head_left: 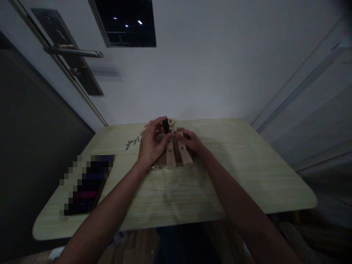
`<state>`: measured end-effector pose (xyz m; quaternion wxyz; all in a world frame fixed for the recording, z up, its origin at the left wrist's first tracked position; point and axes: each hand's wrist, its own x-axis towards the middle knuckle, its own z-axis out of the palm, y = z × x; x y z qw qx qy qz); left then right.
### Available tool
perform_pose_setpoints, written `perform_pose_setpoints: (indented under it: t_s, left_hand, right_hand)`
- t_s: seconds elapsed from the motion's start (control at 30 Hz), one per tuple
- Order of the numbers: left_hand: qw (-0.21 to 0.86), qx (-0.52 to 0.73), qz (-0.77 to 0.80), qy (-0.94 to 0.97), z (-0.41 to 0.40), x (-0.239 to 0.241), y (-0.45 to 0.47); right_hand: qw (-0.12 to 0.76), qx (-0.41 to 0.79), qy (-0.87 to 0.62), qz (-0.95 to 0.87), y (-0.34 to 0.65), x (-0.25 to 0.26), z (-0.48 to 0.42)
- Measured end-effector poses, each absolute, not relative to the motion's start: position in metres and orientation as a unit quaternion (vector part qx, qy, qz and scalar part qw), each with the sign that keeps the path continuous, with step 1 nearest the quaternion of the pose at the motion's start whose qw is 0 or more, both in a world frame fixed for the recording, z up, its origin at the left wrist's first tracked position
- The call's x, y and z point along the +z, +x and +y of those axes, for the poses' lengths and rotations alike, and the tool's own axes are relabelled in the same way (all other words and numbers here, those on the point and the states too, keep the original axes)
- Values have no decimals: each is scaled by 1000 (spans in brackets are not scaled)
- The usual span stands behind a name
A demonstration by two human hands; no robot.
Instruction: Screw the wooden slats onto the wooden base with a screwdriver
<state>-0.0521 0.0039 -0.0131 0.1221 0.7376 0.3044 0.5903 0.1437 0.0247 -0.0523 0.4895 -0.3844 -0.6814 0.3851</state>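
A small wooden assembly of pale slats (176, 152) lies near the far middle of a light wooden table (220, 183). My left hand (152, 141) is closed around a short black object (165, 126) held upright over the slats; what the object is cannot be made out. My right hand (191, 142) rests on the right slat, fingers pressed down on the wood. A pale wooden ring (171, 121) peeks out just behind the black object. Several dark screws or nails (133, 142) lie on the table left of my left hand.
A dark phone-like slab (89, 185), partly pixelated, lies at the table's left front. A white wall stands right behind the table. A door with a metal lever handle (74, 53) is at the upper left. The scene is dim.
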Motion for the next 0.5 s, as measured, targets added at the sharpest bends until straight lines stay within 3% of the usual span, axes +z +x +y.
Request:
perform_pose_setpoints:
  t_s: [0.37,0.5]
  left_hand:
    - [155,559,271,768,-3,-11,-51]
    - [115,567,267,771,0,-9,-49]
  right_hand:
    - [490,378,-373,-691,144,-52,24]
    - [497,372,-379,-686,144,-55,26]
